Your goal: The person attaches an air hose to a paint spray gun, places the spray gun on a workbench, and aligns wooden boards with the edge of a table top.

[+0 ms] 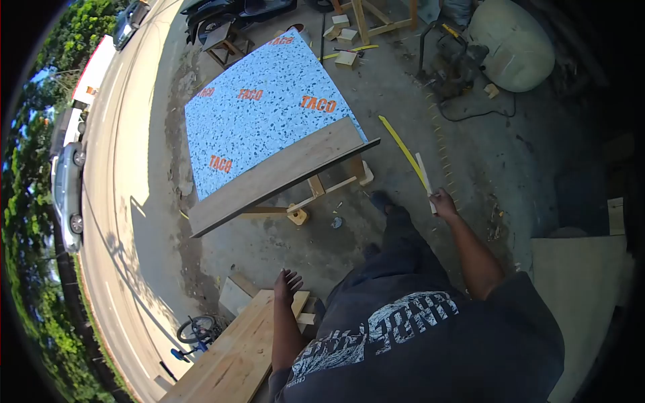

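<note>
My right hand (443,203) is closed around the lower part of a thin, pale wooden strip (424,176), which points up and away from me. Just beyond the strip, a long yellow band (402,148) lies along the floor. My left hand (287,285) hangs with its fingers apart and holds nothing. It is above or beside a wide wooden board (232,342); whether it touches the board I cannot tell. Ahead of me stands a low table topped by a pale blue speckled sheet (259,111) printed "TACO" in orange. A brown plank (282,168) lies along the sheet's near edge.
Several wooden blocks (345,37) lie at the back. A compressor-like machine with a large pale tank (512,43) stands at the back right, its cord on the floor. A large panel (578,282) is at right. A bicycle (196,330) and a road (127,201) lie left.
</note>
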`<state>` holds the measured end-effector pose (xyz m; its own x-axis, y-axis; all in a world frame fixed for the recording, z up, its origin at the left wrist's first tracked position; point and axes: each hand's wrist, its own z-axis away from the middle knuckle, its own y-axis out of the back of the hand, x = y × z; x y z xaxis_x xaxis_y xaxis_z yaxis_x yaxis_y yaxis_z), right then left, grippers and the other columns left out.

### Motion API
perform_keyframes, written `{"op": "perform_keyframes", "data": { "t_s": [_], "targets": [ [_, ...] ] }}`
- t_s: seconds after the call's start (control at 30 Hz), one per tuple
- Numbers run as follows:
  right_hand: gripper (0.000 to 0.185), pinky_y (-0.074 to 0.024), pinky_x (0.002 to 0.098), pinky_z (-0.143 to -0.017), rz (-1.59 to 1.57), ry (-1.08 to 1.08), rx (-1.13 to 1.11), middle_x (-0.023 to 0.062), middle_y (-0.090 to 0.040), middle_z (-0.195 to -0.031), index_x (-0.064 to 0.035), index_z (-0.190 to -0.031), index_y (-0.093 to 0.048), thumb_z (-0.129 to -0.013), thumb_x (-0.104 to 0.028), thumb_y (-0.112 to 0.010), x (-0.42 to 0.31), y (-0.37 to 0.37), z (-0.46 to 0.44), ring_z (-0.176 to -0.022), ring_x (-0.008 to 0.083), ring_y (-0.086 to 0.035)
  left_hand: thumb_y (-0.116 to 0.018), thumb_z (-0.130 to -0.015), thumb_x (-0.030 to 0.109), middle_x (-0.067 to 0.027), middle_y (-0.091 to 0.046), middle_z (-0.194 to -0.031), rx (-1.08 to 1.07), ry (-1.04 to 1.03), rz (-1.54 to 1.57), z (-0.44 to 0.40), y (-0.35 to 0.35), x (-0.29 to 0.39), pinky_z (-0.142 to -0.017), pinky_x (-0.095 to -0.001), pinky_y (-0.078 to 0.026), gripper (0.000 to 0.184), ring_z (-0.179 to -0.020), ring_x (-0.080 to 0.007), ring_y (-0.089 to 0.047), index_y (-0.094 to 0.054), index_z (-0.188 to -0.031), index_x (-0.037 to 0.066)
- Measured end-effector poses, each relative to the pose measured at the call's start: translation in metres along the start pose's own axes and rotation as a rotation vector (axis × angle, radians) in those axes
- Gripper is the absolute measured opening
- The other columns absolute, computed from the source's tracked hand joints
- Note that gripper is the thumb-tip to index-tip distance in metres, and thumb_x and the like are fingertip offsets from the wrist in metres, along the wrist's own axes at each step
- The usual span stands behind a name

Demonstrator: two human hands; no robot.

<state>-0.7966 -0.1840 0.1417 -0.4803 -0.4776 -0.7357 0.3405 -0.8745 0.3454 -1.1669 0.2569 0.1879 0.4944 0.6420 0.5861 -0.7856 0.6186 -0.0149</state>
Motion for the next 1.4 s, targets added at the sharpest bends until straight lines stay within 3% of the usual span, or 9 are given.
{"op": "perform_keyframes", "data": {
  "t_s": [0.17,0.37,0.67,0.9,1.17,1.23,1.27,1.3,1.4],
  "targets": [
    [0.032,-0.0486,0.0355,-0.039,0.184,-0.392,-0.09,0.0136,-0.06,-0.073,-0.0013,-0.105,-0.05,-0.082,-0.023,-0.059,0.194,0.044,0.117,-0.047,0.0244,-0.06,-0.046,-0.09,0.038,-0.0145,-0.057,-0.109,-0.022,0.145,-0.309,0.001,0.001,-0.022,-0.075,-0.0398,-0.051,0.05,-0.09,-0.0289,-0.06,-0.041,-0.124,0.001],
    [0.044,-0.0527,0.0343,-0.042,-0.204,-0.591,0.27,0.0171,-0.058,-0.088,-0.0039,-0.119,-0.046,-0.08,-0.019,-0.06,0.296,0.073,0.284,-0.054,0.0287,-0.062,-0.054,-0.085,0.034,-0.0082,-0.058,-0.091,-0.245,0.124,-0.879,-0.028,-0.061,-0.013,-0.062,-0.038,-0.048,0.033,-0.076,-0.023,-0.06,-0.049,-0.106,0.009],
    [0.034,-0.0521,0.0312,-0.046,-0.839,-0.538,0.823,0.011,-0.06,-0.086,-0.0038,-0.103,-0.053,-0.078,-0.024,-0.065,0.316,-0.002,0.447,-0.052,0.0192,-0.061,-0.051,-0.085,0.039,-0.0088,-0.059,-0.099,-1.028,-0.193,-1.6,-0.16,-0.212,-0.064,-0.065,-0.0392,-0.048,0.044,-0.082,-0.0253,-0.06,-0.046,-0.119,0.012],
    [0.033,-0.0466,0.0302,-0.043,-0.863,-0.56,1.439,0.0101,-0.059,-0.074,-0.0041,-0.103,-0.053,-0.08,-0.025,-0.064,0.437,-0.049,0.597,-0.05,0.0175,-0.058,-0.049,-0.085,0.037,-0.0112,-0.058,-0.105,-0.846,-0.178,-1.573,0.041,-0.331,-0.142,-0.066,-0.0367,-0.049,0.042,-0.081,-0.0249,-0.059,-0.045,-0.118,0.011],
    [0.033,-0.0436,0.0303,-0.037,-0.988,-0.854,1.118,0.01,-0.059,-0.063,-0.0023,-0.096,-0.057,-0.075,-0.025,-0.067,0.517,-0.049,0.737,-0.044,0.0182,-0.055,-0.057,-0.083,0.033,-0.0082,-0.061,-0.098,-1.051,-0.194,-1.696,0.168,-0.326,-0.278,-0.061,-0.0327,-0.048,0.037,-0.079,-0.0206,-0.061,-0.053,-0.11,0.009],
    [0.031,-0.0445,0.0286,-0.043,-0.903,-0.707,0.998,0.0081,-0.06,-0.067,-0.0037,-0.096,-0.061,-0.074,-0.025,-0.069,0.489,-0.022,0.741,-0.047,0.0153,-0.055,-0.058,-0.083,0.03,-0.0104,-0.062,-0.099,-1.326,-0.555,-1.837,0.17,-0.329,-0.311,-0.065,-0.0324,-0.049,0.036,-0.082,-0.0211,-0.062,-0.055,-0.11,0.006],
    [0.031,-0.0445,0.0286,-0.043,-0.87,-0.667,0.951,0.0081,-0.06,-0.067,-0.0037,-0.096,-0.061,-0.074,-0.025,-0.069,0.484,-0.01,0.731,-0.047,0.0153,-0.055,-0.063,-0.081,0.019,-0.0172,-0.059,-0.105,-1.501,-1.026,-1.743,0.224,-0.325,-0.324,-0.078,-0.0344,-0.049,0.027,-0.09,-0.0288,-0.06,-0.058,-0.101,0.002],
    [0.031,-0.0453,0.029,-0.048,-0.677,-0.507,0.916,0.0072,-0.06,-0.067,-0.0039,-0.096,-0.062,-0.073,-0.024,-0.07,0.477,0.003,0.715,-0.052,0.0148,-0.056,-0.064,-0.079,0.021,-0.02,-0.055,-0.113,-1.589,-1.006,-1.668,0.264,-0.324,-0.336,-0.088,-0.0368,-0.044,0.037,-0.102,-0.0346,-0.054,-0.056,-0.11,0.003],
    [0.031,-0.0463,0.0293,-0.057,-0.44,-0.189,0.723,0.0063,-0.061,-0.069,-0.0046,-0.095,-0.064,-0.072,-0.023,-0.071,0.422,0.067,0.675,-0.062,0.0139,-0.058,-0.062,-0.078,0.028,-0.0161,-0.044,-0.129,-1.972,-1.523,-1.668,0.381,-0.336,-0.364,-0.104,-0.043,-0.028,0.056,-0.12,-0.0334,-0.039,-0.044,-0.127,0.008]
  ]
}}
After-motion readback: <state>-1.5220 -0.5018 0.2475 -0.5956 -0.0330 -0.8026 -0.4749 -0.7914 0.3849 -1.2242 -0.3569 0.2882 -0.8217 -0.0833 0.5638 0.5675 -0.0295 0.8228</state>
